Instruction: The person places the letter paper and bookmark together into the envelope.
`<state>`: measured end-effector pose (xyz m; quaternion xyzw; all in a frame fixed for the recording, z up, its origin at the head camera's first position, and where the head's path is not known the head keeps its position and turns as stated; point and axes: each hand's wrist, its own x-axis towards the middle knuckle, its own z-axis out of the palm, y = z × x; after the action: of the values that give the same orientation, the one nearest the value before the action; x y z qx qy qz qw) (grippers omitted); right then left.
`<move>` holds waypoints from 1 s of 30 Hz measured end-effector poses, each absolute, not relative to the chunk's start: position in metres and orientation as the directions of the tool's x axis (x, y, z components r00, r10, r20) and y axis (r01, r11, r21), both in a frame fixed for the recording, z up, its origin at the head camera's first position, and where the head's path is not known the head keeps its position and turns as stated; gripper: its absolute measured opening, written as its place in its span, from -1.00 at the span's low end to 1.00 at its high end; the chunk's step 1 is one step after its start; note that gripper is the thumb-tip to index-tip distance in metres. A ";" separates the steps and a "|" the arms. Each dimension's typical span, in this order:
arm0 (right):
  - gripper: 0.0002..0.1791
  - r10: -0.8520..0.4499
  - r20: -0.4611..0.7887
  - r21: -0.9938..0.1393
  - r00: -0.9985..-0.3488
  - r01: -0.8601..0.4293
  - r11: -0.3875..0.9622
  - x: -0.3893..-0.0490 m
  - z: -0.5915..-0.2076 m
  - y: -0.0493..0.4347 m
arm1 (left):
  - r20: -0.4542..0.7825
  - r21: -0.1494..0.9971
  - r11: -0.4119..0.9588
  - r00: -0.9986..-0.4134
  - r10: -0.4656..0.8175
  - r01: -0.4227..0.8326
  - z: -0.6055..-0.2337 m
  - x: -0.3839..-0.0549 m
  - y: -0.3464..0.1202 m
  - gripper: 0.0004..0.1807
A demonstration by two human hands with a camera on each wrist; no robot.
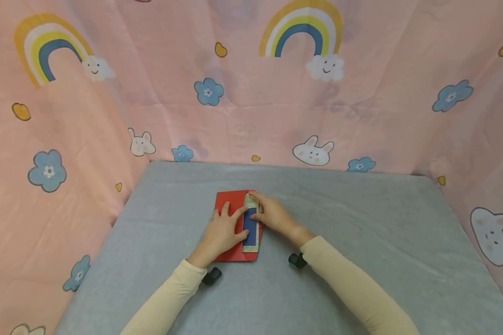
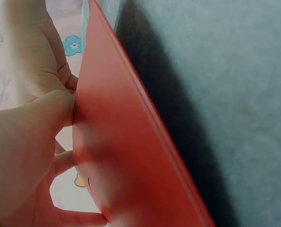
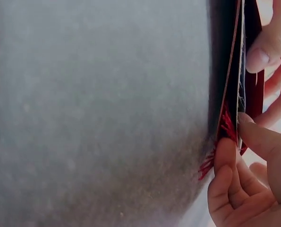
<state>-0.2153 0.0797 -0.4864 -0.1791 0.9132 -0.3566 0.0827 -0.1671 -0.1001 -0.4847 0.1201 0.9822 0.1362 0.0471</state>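
Note:
A flat red paper envelope [image 1: 235, 196] lies on the table. Over its right side is a narrow bookmark [image 1: 252, 238], dark blue with gold-patterned ends. My left hand [image 1: 220, 234] rests spread on the envelope, thumb and index fingertip at the bookmark's left part. In the left wrist view the red surface [image 2: 121, 137] fills the middle and hides most of the bookmark. From the right, my right hand [image 1: 278, 217] pinches the bookmark's upper right edge between thumb and fingers. A red tassel [image 3: 207, 166] hangs beside those fingers in the right wrist view.
The grey cloth-covered table [image 1: 352, 223] spreads around the envelope. Behind and at both sides hangs a pink curtain [image 1: 251, 121] printed with rainbows, rabbits and flowers. A small black device sits at the left wrist [image 1: 212, 276] and another at the right wrist [image 1: 297, 261].

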 end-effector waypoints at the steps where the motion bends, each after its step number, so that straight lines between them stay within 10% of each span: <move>1: -0.20 -0.378 -0.021 -0.679 -0.926 -0.265 0.685 -0.215 -0.486 0.079 | -0.061 0.280 0.934 -0.967 0.248 0.222 -0.485 -0.167 -0.100 -0.26; 30: -0.56 -0.199 0.096 -0.741 -0.975 -0.204 0.640 -0.206 -0.501 0.087 | -0.046 0.291 0.930 -0.968 0.247 0.224 -0.486 -0.167 -0.099 -0.26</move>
<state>-0.2060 0.0874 -0.5012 -0.1111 0.9055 -0.4095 -0.0028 -0.1673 -0.0993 -0.4864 0.1200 0.9816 0.1431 0.0410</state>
